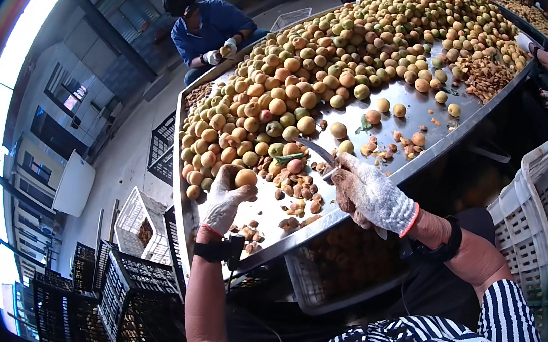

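Observation:
My left hand (pixel 222 200), in a white glove, is closed around an apricot (pixel 246 179) at the near left of the metal table (pixel 453 121). My gloved right hand (pixel 371 194), its fingers stained brown, grips a knife over the table's near edge. The knife's curved blade (pixel 317 150) points left toward the fruit; its handle is mostly hidden in my fist. A large heap of apricots (pixel 274 107), yellow, orange and green, covers the far side of the table. Pitted apricot pieces (pixel 295 190) lie between my hands.
Across the table a person in blue (pixel 210 32) handles fruit with gloved hands. Another gloved hand (pixel 525 43) reaches in at far right, beside a pile of cut pieces (pixel 487 77). A white crate (pixel 545 222) stands at my right; black crates (pixel 131 296) are stacked at lower left.

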A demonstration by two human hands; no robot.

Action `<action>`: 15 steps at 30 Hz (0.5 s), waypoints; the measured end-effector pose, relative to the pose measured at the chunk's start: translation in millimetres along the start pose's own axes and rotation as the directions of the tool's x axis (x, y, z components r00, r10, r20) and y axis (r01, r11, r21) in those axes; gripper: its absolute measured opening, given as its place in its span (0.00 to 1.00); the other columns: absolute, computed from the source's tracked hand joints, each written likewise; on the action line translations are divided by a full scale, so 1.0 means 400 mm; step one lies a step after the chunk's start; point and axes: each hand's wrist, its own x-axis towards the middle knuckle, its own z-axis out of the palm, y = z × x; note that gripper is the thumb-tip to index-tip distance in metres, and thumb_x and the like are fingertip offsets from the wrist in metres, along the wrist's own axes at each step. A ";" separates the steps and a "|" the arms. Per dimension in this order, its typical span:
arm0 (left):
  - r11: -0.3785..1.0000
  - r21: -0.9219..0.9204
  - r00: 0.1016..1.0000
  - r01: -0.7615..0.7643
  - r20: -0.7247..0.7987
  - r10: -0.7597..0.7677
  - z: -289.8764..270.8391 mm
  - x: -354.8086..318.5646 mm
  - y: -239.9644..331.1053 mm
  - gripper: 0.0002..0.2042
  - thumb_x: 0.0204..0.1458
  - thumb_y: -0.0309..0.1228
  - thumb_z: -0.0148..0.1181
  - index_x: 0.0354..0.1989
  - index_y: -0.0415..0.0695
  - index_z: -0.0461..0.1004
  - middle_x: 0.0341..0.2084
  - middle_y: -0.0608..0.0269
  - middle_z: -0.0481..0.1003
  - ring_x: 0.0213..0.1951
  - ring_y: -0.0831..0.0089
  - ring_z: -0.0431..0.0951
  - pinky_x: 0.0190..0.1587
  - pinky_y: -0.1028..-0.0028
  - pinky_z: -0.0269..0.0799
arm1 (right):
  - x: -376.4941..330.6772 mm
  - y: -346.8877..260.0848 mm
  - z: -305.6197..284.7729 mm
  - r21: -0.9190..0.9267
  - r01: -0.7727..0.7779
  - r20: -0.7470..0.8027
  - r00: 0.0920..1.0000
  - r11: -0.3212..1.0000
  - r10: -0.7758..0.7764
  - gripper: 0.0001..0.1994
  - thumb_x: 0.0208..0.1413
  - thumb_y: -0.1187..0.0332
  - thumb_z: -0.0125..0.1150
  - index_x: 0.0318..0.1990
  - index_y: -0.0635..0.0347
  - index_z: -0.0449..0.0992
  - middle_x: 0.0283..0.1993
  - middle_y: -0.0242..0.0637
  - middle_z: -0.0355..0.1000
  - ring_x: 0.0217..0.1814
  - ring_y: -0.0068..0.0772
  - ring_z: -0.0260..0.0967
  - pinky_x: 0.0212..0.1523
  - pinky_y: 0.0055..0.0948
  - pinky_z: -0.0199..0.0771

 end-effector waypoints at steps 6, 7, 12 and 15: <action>0.824 -0.522 0.972 -0.219 -0.044 0.230 0.120 -0.109 0.103 0.24 0.44 0.28 0.63 0.51 0.42 0.64 0.33 0.62 0.69 0.31 0.76 0.69 0.32 0.81 0.66 | -0.018 -0.032 0.108 -0.351 0.371 -0.006 0.917 0.859 -0.399 0.09 0.56 0.69 0.52 0.40 0.67 0.67 0.26 0.49 0.68 0.29 0.45 0.70 0.27 0.35 0.67; 0.778 -0.583 0.969 -0.234 -0.074 0.236 0.143 -0.126 0.108 0.24 0.44 0.30 0.63 0.51 0.42 0.64 0.34 0.63 0.69 0.30 0.76 0.68 0.31 0.81 0.65 | -0.014 -0.039 0.117 -0.400 0.381 0.011 0.911 0.834 -0.411 0.10 0.56 0.69 0.52 0.40 0.67 0.67 0.27 0.50 0.68 0.31 0.48 0.70 0.28 0.38 0.67; 0.633 -0.746 0.978 -0.208 -0.179 0.110 0.158 -0.157 0.048 0.23 0.53 0.49 0.51 0.48 0.43 0.64 0.35 0.62 0.70 0.32 0.73 0.70 0.34 0.81 0.68 | 0.007 -0.030 0.172 -0.446 0.395 0.063 0.909 0.803 -0.412 0.10 0.55 0.68 0.52 0.40 0.65 0.67 0.28 0.52 0.68 0.33 0.53 0.69 0.30 0.41 0.68; 0.208 -0.978 0.996 -0.021 -0.002 0.089 0.154 -0.153 0.057 0.25 0.54 0.54 0.46 0.46 0.44 0.66 0.33 0.62 0.72 0.32 0.70 0.72 0.32 0.76 0.71 | -0.002 -0.107 0.204 -0.491 0.370 0.075 0.920 0.788 -0.385 0.09 0.56 0.67 0.51 0.39 0.65 0.67 0.25 0.50 0.68 0.30 0.52 0.70 0.28 0.41 0.67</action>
